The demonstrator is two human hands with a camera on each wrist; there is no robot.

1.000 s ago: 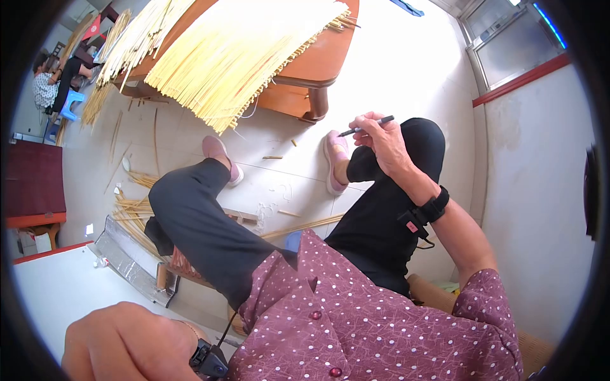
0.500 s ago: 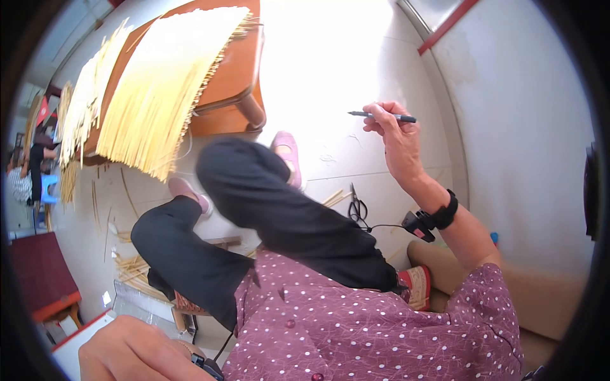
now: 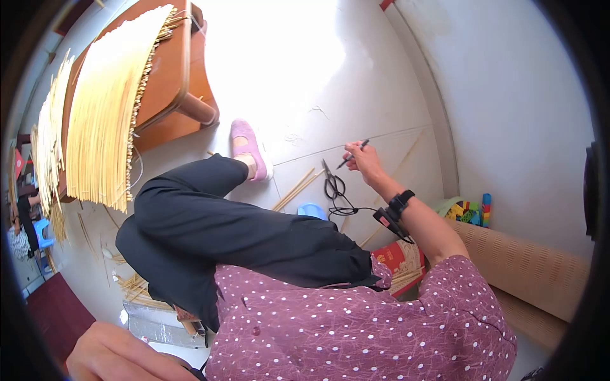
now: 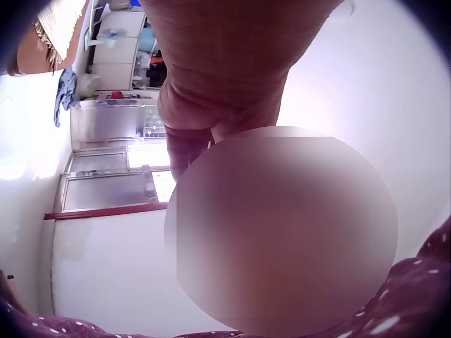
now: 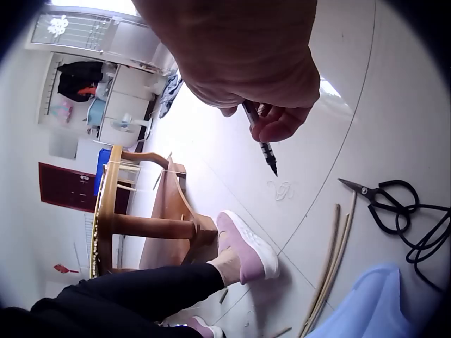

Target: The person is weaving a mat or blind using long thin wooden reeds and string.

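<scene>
My right hand (image 3: 353,159) pinches a black pen (image 3: 356,152) between thumb and fingers, low over the white tiled floor (image 3: 298,76). The right wrist view shows the pen (image 5: 262,146) with its tip pointing down under the right hand (image 5: 266,120). Black scissors (image 3: 332,184) lie on the floor just left of that hand, with a black cable running from them; the right wrist view has the scissors (image 5: 391,204) too. My left hand (image 3: 117,355) sits at the bottom left edge, only its back showing. The left hand (image 4: 225,63) fills the top of its wrist view, fingers unclear.
A wooden table (image 3: 171,76) carries a long mat of bamboo strips (image 3: 101,120). My legs in black trousers (image 3: 241,228) and a pink shoe (image 3: 249,149) stretch across the floor. Loose bamboo sticks (image 3: 295,188), a blue object (image 3: 311,211), a red box (image 3: 397,260) and coloured blocks (image 3: 467,209) lie nearby.
My right hand has come down with the pen from beside the knee to just over the floor by the scissors. The head view has swung to the right and down.
</scene>
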